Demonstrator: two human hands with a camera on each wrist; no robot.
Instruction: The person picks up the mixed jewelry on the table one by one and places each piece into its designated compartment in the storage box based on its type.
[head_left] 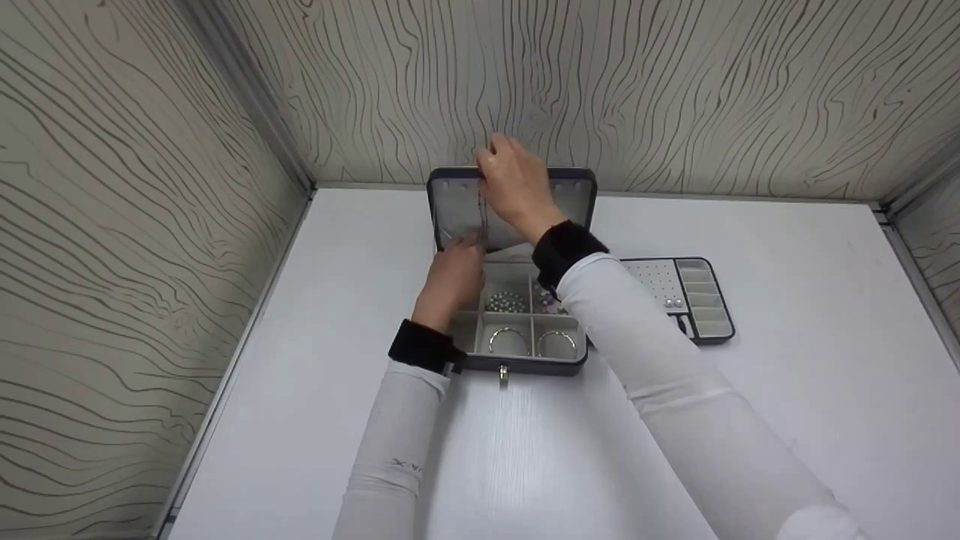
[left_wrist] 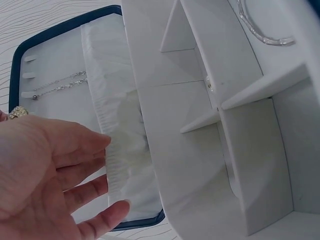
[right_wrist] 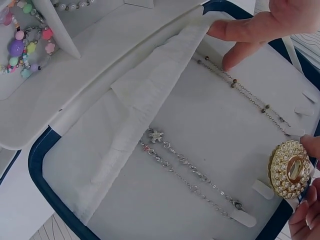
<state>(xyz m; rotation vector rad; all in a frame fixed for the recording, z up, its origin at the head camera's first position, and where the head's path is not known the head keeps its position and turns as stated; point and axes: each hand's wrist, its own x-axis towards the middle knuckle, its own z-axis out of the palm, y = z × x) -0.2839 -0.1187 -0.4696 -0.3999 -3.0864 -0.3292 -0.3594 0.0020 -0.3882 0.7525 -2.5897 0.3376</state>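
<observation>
A dark-blue jewelry box (head_left: 525, 366) stands with its lid (right_wrist: 42, 150) raised. Inside the lid, a silver chain with a star (right_wrist: 156, 135) and a thin beaded chain (right_wrist: 245, 92) run from small white hooks into a gathered fabric pocket (right_wrist: 127, 105). Fairly straight fingers of my left hand (head_left: 454, 277) touch the pocket's edge; the left wrist view shows its palm. At the lid's top edge my right hand (head_left: 517, 184) has its fingertips around a round gold, pearl-studded ornament (right_wrist: 289, 170), which partly hides them.
White-walled compartments hold pearl-like beads (head_left: 506, 302), colorful beaded bracelets (head_left: 546, 298) and two silver bangles (head_left: 510, 341). A removed tray (head_left: 705, 300) lies right of the box, partly behind my right sleeve. A patterned wall (head_left: 525, 75) rises close behind the lid.
</observation>
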